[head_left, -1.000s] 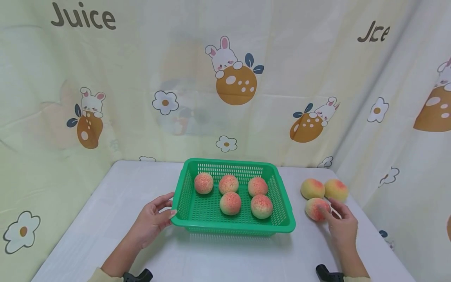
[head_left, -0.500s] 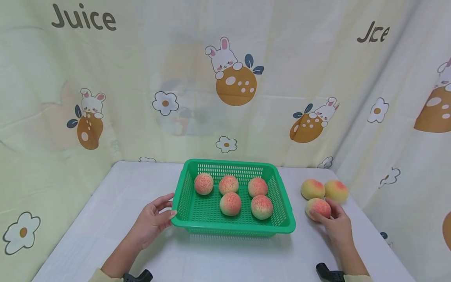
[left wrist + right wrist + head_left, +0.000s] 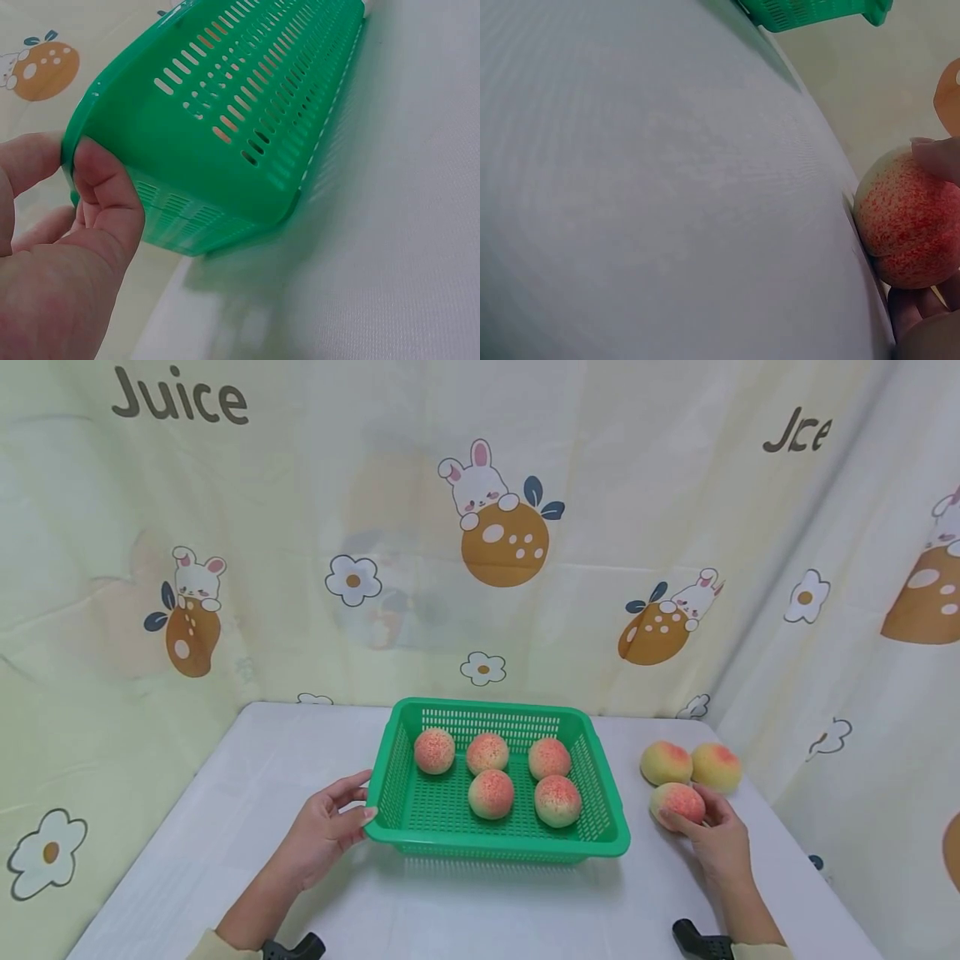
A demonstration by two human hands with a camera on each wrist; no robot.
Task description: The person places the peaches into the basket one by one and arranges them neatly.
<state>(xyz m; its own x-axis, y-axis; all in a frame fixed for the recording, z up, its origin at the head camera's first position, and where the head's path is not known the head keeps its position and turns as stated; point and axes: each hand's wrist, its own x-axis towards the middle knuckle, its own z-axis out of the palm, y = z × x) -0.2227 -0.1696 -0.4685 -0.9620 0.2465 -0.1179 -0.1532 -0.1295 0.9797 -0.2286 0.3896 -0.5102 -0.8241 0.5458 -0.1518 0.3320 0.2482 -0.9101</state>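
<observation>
My left hand [image 3: 326, 831] pinches the left rim of a green plastic basket [image 3: 495, 850], thumb on one side of the edge and fingers on the other, as the left wrist view also shows. Several pink-red peaches [image 3: 491, 794] lie spread inside the basket. To its right, my right hand [image 3: 722, 843] grips a red-speckled peach [image 3: 677, 802] between thumb and fingers. In the right wrist view that peach [image 3: 907, 217] appears to touch the white tabletop. Just behind it, two yellower peaches [image 3: 666, 763] sit side by side on the table.
A white table [image 3: 480, 910] bears everything. Behind and along the sides hangs a pale curtain [image 3: 300, 610] printed with rabbits, fruit and flowers. The table's right edge runs close to the loose peaches.
My right hand has closed its thumb and fingers around the red-speckled peach, which it only touched at first. The left hand and the basket have stayed put.
</observation>
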